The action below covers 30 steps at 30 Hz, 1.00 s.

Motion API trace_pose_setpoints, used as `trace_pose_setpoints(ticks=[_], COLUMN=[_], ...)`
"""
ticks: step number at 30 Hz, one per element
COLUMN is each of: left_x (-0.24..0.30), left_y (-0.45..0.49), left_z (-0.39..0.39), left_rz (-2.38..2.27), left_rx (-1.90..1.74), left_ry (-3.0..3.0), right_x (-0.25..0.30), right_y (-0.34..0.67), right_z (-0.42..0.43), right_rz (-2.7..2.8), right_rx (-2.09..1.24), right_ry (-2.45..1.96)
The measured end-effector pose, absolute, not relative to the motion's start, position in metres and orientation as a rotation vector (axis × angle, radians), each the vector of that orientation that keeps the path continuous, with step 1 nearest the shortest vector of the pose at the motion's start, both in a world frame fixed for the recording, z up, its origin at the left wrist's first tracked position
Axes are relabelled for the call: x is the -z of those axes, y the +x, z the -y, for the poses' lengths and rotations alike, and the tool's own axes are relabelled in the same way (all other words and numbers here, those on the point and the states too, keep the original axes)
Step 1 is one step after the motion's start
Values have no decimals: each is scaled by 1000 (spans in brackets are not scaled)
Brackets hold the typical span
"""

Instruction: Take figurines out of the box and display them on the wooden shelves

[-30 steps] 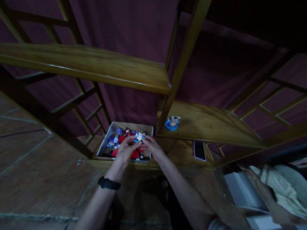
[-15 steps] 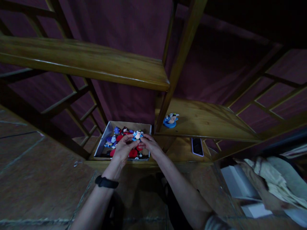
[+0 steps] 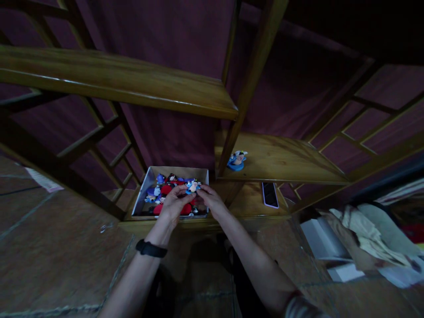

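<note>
My left hand (image 3: 174,204) and my right hand (image 3: 212,201) meet over an open cardboard box (image 3: 147,185) on the lowest shelf. Together they pinch a small blue and white figurine (image 3: 192,186) between their fingertips. The box holds several small red, blue and purple toy figures (image 3: 162,191). A black band (image 3: 150,249) sits on my left wrist. Another blue figurine (image 3: 237,160) stands alone on the wooden shelf (image 3: 285,161) up to the right.
A phone (image 3: 269,194) lies flat on the low shelf right of the box. A long wooden shelf (image 3: 115,88) runs overhead at left, with a slanted post (image 3: 251,84) beside it. White boxes (image 3: 326,247) and crumpled cloth (image 3: 367,234) lie on the floor at right.
Both hands keep hold of the small figurine over the box. The view has shifted slightly; the hands sit a little lower and closer together.
</note>
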<state>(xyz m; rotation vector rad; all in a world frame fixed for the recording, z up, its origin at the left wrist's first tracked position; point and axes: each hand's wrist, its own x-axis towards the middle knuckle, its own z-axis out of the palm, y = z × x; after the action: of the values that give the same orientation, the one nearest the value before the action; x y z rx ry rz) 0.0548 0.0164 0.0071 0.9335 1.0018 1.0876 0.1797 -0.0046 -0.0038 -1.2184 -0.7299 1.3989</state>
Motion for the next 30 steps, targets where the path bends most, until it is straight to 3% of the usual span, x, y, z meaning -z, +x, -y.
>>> trace_pose_setpoints(ticks=[30], left_x=[-20], left_y=[45], left_z=[23], left_rz=[-975], left_rx=[-1007], left_ry=[977], right_x=[-8], right_y=[171], right_z=[49], right_rz=[685], right_rx=[-1289], right_ry=[-1146])
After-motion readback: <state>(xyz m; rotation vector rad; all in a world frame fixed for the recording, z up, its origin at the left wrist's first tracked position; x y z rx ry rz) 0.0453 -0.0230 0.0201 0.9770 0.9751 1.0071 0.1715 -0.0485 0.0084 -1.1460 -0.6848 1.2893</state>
